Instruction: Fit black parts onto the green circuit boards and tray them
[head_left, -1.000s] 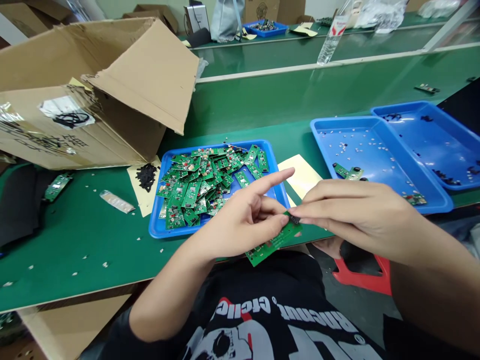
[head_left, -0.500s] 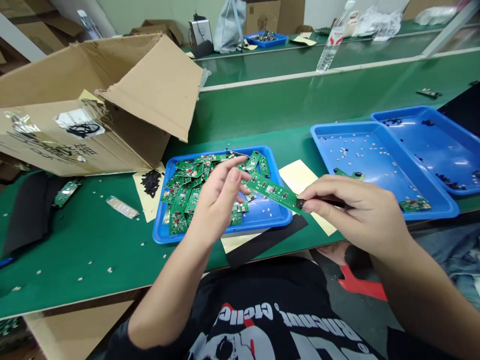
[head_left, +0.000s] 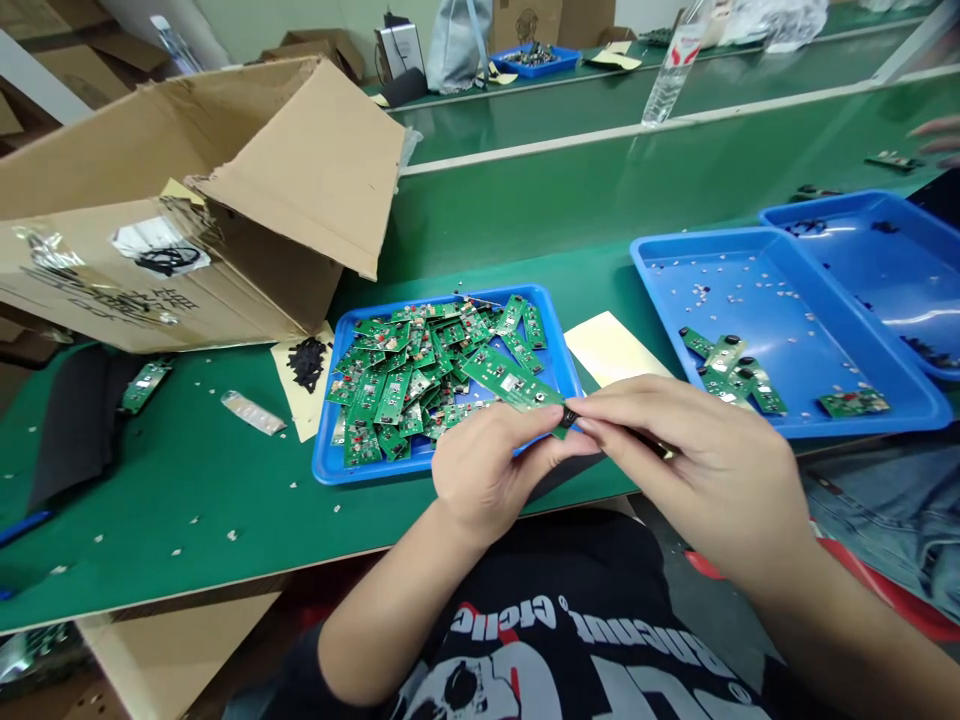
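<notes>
A green circuit board (head_left: pixel 510 380) is held at its right end, over the right part of a blue tray (head_left: pixel 544 465) heaped with similar boards. My left hand (head_left: pixel 499 465) pinches the board's near edge between thumb and index finger. At that same end, my right hand (head_left: pixel 690 450) closes its fingertips on a small black part (head_left: pixel 568 416) touching the board. A dark, thin item shows under my right fingers, mostly hidden.
An open cardboard box (head_left: pixel 247 200) stands at the back left. Black pieces (head_left: pixel 307 363) lie on yellow paper beside the tray. Another blue tray (head_left: pixel 862 330) at right holds several boards. A water bottle (head_left: pixel 671 75) stands behind; another person's hand (head_left: pixel 937 133) shows at the right edge.
My left hand has moved right and down and closed on the board near its black part. The board's free end has lowered leftward. Another person's hand has appeared at the right edge.
</notes>
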